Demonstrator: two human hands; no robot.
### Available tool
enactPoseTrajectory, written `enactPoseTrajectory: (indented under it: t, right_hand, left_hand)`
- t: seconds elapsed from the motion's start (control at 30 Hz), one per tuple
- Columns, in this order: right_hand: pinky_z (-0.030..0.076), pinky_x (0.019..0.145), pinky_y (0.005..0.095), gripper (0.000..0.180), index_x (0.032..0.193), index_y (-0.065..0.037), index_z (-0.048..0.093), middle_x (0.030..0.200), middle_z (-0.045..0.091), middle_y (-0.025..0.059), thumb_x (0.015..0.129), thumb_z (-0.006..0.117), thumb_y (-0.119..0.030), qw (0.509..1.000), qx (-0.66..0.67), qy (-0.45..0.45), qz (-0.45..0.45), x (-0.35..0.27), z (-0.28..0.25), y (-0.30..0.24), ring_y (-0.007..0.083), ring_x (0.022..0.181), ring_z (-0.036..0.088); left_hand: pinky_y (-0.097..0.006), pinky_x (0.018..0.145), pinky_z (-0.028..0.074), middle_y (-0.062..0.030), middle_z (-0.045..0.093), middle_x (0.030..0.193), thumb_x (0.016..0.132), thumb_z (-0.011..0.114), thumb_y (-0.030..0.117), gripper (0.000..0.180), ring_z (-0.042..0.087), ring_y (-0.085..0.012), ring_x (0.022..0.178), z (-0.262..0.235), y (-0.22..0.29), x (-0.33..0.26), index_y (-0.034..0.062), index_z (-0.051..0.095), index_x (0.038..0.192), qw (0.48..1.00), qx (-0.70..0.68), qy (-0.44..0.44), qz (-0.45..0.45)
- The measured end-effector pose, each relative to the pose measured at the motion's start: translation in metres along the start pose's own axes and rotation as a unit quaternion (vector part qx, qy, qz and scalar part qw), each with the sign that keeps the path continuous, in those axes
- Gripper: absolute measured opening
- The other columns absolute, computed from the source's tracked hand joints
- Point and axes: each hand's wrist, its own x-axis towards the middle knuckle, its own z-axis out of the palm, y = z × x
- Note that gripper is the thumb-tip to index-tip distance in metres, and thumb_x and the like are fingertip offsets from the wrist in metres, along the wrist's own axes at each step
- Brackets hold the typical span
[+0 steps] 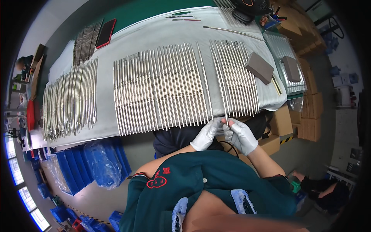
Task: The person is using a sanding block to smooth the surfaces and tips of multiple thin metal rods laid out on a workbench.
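Note:
Both my hands wear whitish gloves and meet at the near edge of a cloth-covered table. My right hand pinches the near end of a thin silvery metal rod, which slants away over the cloth, left of a group of similar rods. Bare fingertips show at its thumb and finger. My left hand is close beside it, fingers drawn together at the near end of a lone metal rod; whether it grips anything is hidden. A wide row of rods lies further left.
More rods lie at the far left and behind them. A red-edged phone, a grey block, another grey block on clear plastic trays, and a black fan surround them. Cardboard boxes stand right.

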Motion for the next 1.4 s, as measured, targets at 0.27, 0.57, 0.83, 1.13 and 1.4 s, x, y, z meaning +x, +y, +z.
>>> enactPoseTrajectory:
  t: [0.27, 0.57, 0.83, 1.13, 1.4]
  right_hand:
    - [0.046, 0.062, 0.0226, 0.030, 0.113, -0.006, 0.061, 0.082, 0.061, 0.0016, 0.093, 0.063, -0.028, 0.997, -0.080, -0.014, 0.008, 0.008, 0.009, 0.013, 0.0083, 0.068, 0.055]
    - [0.041, 0.055, 0.0204, 0.016, 0.090, -0.006, 0.061, 0.070, 0.058, -0.0002, 0.092, 0.065, -0.022, 0.994, -0.018, 0.093, -0.050, 0.030, 0.042, 0.015, 0.0064, 0.058, 0.051]
    - [0.043, 0.058, 0.0218, 0.015, 0.083, -0.007, 0.059, 0.070, 0.058, -0.0002, 0.091, 0.065, -0.018, 0.998, -0.053, 0.027, -0.035, 0.003, 0.023, 0.023, 0.0075, 0.060, 0.053]
    - [0.048, 0.071, 0.0225, 0.011, 0.083, -0.003, 0.058, 0.080, 0.061, -0.0015, 0.088, 0.066, -0.008, 0.973, -0.211, -0.095, -0.008, -0.009, -0.016, 0.070, 0.0044, 0.078, 0.057]
    - [0.052, 0.083, 0.0349, 0.029, 0.112, -0.011, 0.067, 0.106, 0.068, 0.0109, 0.088, 0.064, -0.027, 0.728, -0.631, -0.258, -0.078, -0.038, -0.001, -0.085, 0.0254, 0.093, 0.067]
  left_hand:
    - [-0.030, 0.089, 0.044, -0.0082, 0.062, 0.099, 0.099, 0.041, 0.050, 0.060, 0.058, -0.0157, 0.095, -0.008, 0.003, -0.010, -0.0033, 0.049, 0.127, 0.997, 0.066, 0.043, 0.021]
    - [-0.032, 0.079, 0.048, -0.0091, 0.063, 0.086, 0.099, 0.041, 0.051, 0.058, 0.060, -0.0186, 0.083, -0.027, -0.009, -0.015, -0.0046, 0.057, 0.105, 0.990, 0.101, 0.030, 0.098]
    - [-0.035, 0.090, 0.048, -0.0150, 0.063, 0.111, 0.101, 0.038, 0.046, 0.058, 0.062, -0.0229, 0.101, -0.023, 0.004, -0.018, -0.0054, 0.053, 0.122, 0.989, 0.129, 0.069, 0.030]
    - [-0.034, 0.085, 0.050, -0.0092, 0.060, 0.087, 0.101, 0.037, 0.048, 0.055, 0.065, -0.0215, 0.089, 0.010, 0.018, 0.006, -0.0017, 0.047, 0.123, 0.999, -0.029, 0.038, -0.012]
    - [-0.025, 0.047, 0.041, 0.0031, 0.032, 0.059, 0.101, 0.043, 0.043, 0.038, 0.036, -0.0087, 0.047, 0.017, 0.014, -0.010, 0.0067, 0.049, 0.095, 0.988, -0.115, 0.097, -0.025]
